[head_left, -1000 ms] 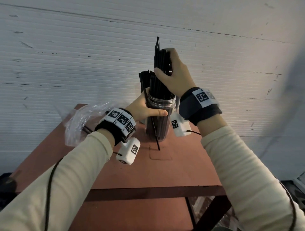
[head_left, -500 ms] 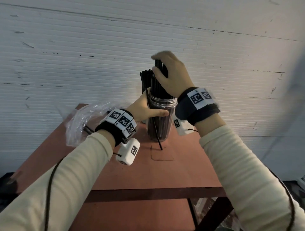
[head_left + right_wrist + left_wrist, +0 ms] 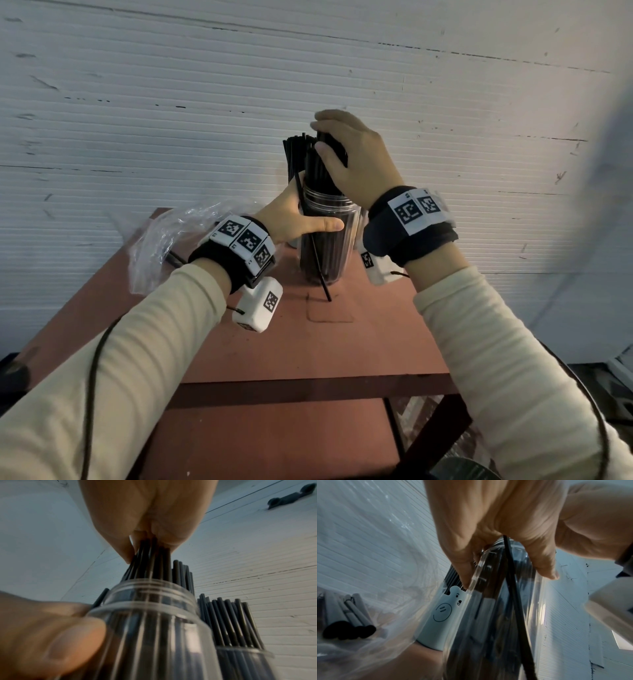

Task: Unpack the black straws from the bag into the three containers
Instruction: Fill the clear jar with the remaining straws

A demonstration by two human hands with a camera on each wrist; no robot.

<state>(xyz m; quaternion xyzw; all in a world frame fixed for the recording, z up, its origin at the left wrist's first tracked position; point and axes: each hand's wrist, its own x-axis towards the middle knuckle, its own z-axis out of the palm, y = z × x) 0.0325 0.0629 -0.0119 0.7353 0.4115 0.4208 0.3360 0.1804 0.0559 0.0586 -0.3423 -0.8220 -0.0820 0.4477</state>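
Head view: right hand [image 3: 356, 161] grips upright straws [image 3: 322, 171]; left hand [image 3: 294, 219] grips their jar [image 3: 329, 253].

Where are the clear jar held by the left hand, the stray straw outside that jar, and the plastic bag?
clear jar [image 3: 337, 253]: head view, bare front wall.
stray straw [image 3: 323, 286]: head view, lower shaft near the table.
plastic bag [image 3: 161, 240]: head view, crumpled clear film.

A reddish-brown table [image 3: 274, 342] carries a clear jar [image 3: 329, 253] and a plastic bag [image 3: 161, 240].
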